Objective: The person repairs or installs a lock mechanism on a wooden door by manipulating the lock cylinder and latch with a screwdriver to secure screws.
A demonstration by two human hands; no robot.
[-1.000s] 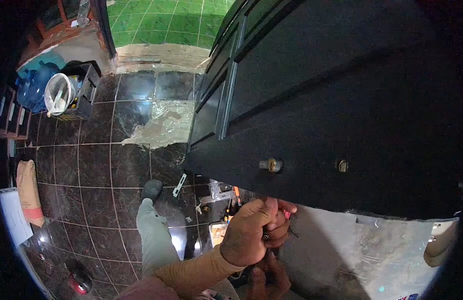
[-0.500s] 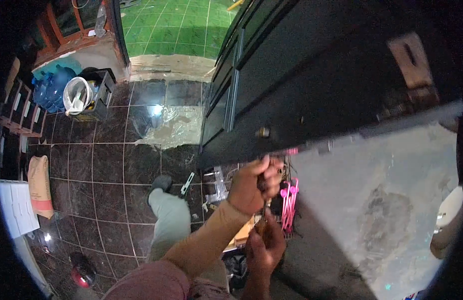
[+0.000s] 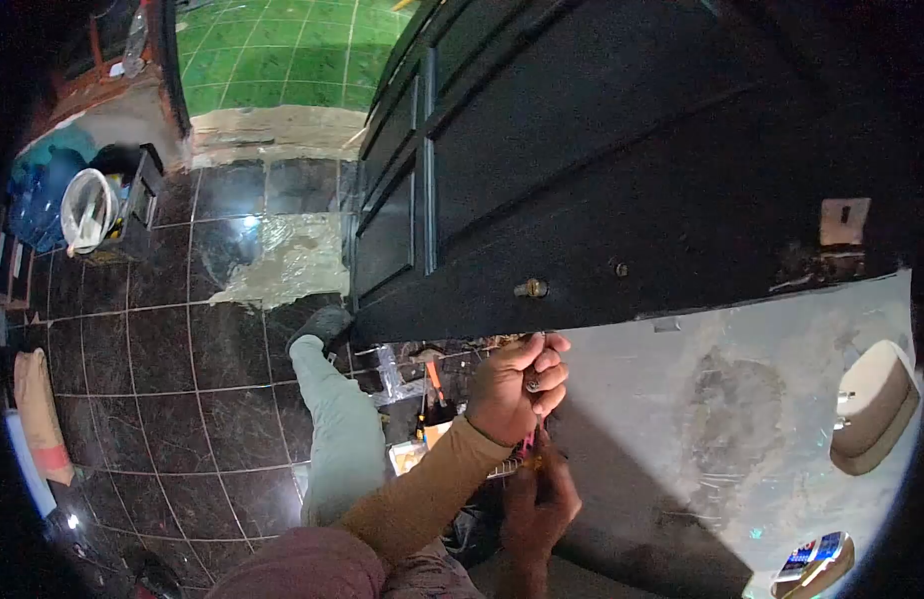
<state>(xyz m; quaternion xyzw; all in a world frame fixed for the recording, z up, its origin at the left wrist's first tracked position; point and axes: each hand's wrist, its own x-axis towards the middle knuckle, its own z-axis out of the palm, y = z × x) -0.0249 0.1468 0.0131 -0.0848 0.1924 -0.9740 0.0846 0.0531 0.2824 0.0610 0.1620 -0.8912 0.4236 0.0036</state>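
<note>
My left hand (image 3: 522, 387) is closed just below the bottom edge of the dark door (image 3: 602, 200), its fingers curled round something hidden. A ring shows on one finger. Right under it, my right hand (image 3: 542, 499) pinches a small tool with an amber handle (image 3: 535, 462); a thin shaft points up toward the left hand. A brass-coloured lock cylinder (image 3: 531, 289) sticks out of the door face above the hands, with a small hole (image 3: 621, 270) to its right.
Tools, including an orange-handled one (image 3: 435, 377), lie on the dark tiled floor (image 3: 152, 349) beside my leg (image 3: 337, 429). A crate (image 3: 142, 215) with a white bucket (image 3: 89, 210) stands at the left. A grey wall (image 3: 631, 399) with recesses is at the right.
The view has shifted, so the crate and floor appear farther left. Both hands remain close together at the door edge. The pink items beside them are now mostly hidden.
</note>
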